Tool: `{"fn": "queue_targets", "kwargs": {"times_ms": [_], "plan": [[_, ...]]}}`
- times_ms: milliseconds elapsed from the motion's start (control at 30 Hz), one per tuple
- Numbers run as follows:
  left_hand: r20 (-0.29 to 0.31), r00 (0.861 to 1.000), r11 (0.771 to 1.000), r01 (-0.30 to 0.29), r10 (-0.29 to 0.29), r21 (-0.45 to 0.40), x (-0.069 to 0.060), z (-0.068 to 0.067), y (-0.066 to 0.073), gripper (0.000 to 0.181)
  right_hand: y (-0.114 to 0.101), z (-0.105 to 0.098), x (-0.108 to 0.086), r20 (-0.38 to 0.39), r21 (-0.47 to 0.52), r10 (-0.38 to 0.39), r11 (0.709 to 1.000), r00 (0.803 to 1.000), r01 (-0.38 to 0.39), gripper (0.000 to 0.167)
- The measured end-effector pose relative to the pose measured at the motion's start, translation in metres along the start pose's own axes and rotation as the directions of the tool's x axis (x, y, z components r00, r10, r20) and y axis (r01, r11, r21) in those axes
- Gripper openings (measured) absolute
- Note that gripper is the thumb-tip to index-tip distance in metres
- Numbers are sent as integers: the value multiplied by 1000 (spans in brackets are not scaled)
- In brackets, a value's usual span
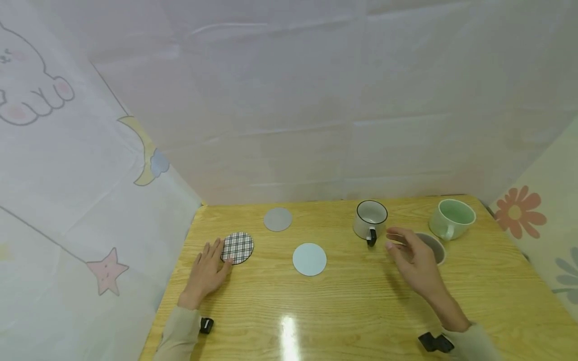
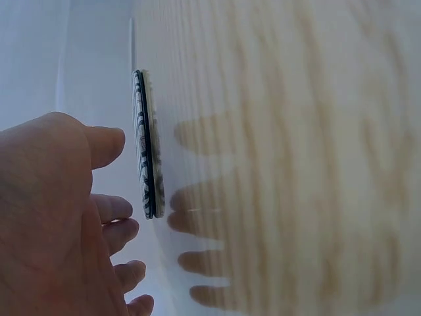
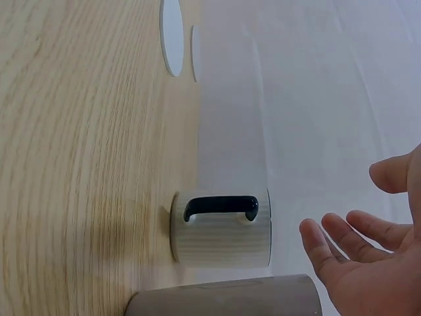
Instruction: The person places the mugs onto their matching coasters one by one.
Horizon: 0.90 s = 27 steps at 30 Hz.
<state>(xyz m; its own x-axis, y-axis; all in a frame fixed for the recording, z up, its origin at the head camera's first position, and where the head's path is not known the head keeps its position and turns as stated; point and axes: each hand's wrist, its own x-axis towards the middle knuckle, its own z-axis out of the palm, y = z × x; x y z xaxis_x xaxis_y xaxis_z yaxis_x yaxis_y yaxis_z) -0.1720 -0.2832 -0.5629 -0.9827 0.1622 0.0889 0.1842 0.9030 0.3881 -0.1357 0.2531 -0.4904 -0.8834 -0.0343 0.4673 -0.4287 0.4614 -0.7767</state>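
Note:
At the left of the table my left hand point(image 1: 206, 273) lies beside a round plaid coaster point(image 1: 237, 247), thumb at its lower edge in the head view; the left wrist view has the fingers point(image 2: 120, 235) relaxed near the coaster point(image 2: 146, 145). My right hand point(image 1: 417, 265) hovers with loosely bent fingers, holding nothing, between a white mug point(image 1: 367, 228) with a black handle and a grey-brown cup point(image 1: 435, 246), which it partly hides. In the right wrist view the hand point(image 3: 368, 250) stands apart from the white mug point(image 3: 220, 247), near the grey-brown cup point(image 3: 230, 299).
A pale blue round coaster point(image 1: 309, 259) lies mid-table, with a grey one point(image 1: 277, 219) behind it to the left. At the back right stands a green mug point(image 1: 453, 219). Patterned cloth walls point(image 1: 289, 110) rise behind and beside the wooden table point(image 1: 343, 311).

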Motion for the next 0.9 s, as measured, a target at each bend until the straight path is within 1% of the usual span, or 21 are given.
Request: {"fn": "queue_targets", "kwargs": {"times_ms": [67, 200, 267, 333, 533, 633, 700, 833, 900], "plan": [[12, 1000, 1000, 5, -5, 0, 0, 0, 0, 70, 0, 2, 0, -3, 1, 12, 1000, 1000, -12, 37], [72, 997, 999, 38, -39, 11, -1, -2, -1, 71, 0, 9, -2, -17, 11, 31, 999, 999, -31, 37], [99, 993, 998, 59, -60, 18, -2, -4, 1, 71, 0, 12, -3, -23, 25, 39, 999, 999, -39, 38], [104, 993, 998, 61, -62, 13, -2, -4, 1, 71, -1, 15, -3, -30, 31, 45, 999, 999, -44, 38], [87, 995, 999, 43, -41, -19, -2, -1, -2, 72, 4, 22, -4, -49, 58, 46, 997, 998, -43, 38], [90, 995, 998, 49, -47, -25, -2, -1, -3, 72, 8, 24, -4, -47, 53, 51, 997, 998, -49, 38], [98, 993, 998, 61, -59, -26, -2, -2, -2, 72, 11, 25, -4, -49, 53, 55, 997, 997, -52, 39], [140, 985, 995, 98, -99, 15, -1, -3, 1, 70, 15, 27, -5, -50, 49, 68, 997, 996, -65, 40], [156, 982, 994, 104, -107, 28, -1, -4, 2, 70, 15, 29, -6, -49, 51, 78, 996, 996, -75, 41]]}}
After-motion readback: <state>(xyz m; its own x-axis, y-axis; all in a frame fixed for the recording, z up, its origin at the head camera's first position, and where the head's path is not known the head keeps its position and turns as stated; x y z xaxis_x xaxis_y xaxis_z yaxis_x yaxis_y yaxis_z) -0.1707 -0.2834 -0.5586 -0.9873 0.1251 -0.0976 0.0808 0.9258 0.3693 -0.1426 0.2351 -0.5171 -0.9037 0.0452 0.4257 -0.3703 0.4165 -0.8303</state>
